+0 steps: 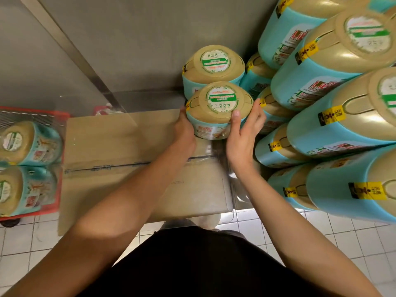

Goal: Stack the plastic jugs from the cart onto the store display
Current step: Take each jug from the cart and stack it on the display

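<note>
Grey wall panels back the store display, where a plastic jug stands just before a second jug, the left hand curled round it and the right hand pressing it with straight fingers; stacked jugs rise to its right, while two cart jugs wait in the red cart to its left.

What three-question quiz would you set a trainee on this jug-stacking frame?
1. True or false: only one hand touches the held jug.
2. Relative to the person, the red cart stands: A) left B) right C) behind.
3. Fill in: the flat brown sheet beside the cart is ____.
Key: 1 false, the left hand and right hand are both on it; 2 A; 3 cardboard.
</note>
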`<state>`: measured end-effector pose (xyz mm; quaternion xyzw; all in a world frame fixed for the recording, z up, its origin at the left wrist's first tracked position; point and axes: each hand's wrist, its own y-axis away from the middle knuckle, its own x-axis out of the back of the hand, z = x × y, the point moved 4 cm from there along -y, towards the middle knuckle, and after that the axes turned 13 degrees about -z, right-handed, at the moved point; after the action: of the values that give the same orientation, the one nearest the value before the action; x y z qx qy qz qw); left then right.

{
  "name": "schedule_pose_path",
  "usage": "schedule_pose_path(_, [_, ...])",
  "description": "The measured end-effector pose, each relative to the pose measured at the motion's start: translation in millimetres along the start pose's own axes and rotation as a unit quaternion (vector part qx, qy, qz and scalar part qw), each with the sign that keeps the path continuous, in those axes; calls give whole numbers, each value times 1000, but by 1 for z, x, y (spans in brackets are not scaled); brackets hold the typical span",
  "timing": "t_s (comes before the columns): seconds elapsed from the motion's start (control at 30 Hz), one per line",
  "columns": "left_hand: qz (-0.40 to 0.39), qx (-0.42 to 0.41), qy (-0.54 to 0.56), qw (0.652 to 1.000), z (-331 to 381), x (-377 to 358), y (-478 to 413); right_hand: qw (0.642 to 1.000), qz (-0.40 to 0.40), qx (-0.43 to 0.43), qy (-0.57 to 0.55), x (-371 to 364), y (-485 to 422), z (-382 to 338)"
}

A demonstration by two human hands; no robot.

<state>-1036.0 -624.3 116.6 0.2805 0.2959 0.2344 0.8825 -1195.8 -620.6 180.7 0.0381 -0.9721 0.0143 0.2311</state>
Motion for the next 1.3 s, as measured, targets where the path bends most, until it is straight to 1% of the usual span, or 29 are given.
schedule_pose_path(0.17, [-9, 3, -33, 999, 1, 6, -1, 1000, -12, 0, -5, 4, 3, 3])
schedule_pose_path(0.3, [-30, 4, -77, 997, 3, 8, 2, 1000, 3, 11, -7, 4, 6, -4])
schedule_pose_path(0.5, [-72, -4, -42, 996, 7, 11, 14, 1000, 10, 13, -14, 16, 34, -2])
schedule_pose_path(0.67, [-96, -15, -34, 995, 15, 19, 39, 1000, -1, -2, -14, 32, 87, 12])
schedule_pose_path(0.77, [-90, -20, -64, 994, 12, 32, 58, 999, -26, -12, -23, 40, 127, 26])
schedule_pose_path(0.87, [-85, -11, -95, 992, -7, 52, 85, 996, -67, -34, -45, 47, 167, 40])
schedule_pose_path(0.97, [-93, -35, -99, 990, -33, 80, 119, 992, -97, -40, -71, 57, 200, 51])
schedule_pose_path(1.1, [-143, -53, -92, 984, -72, 115, 178, 982, -147, -46, -109, 72, 239, 58])
schedule_pose_path(1.23, [-140, -91, -120, 979, -104, 159, 242, 974, -180, -32, -133, 81, 282, 63])
schedule_pose_path(1.3, [-140, -110, -150, 972, -119, 181, 278, 967, -214, -38, -134, 79, 306, 65])
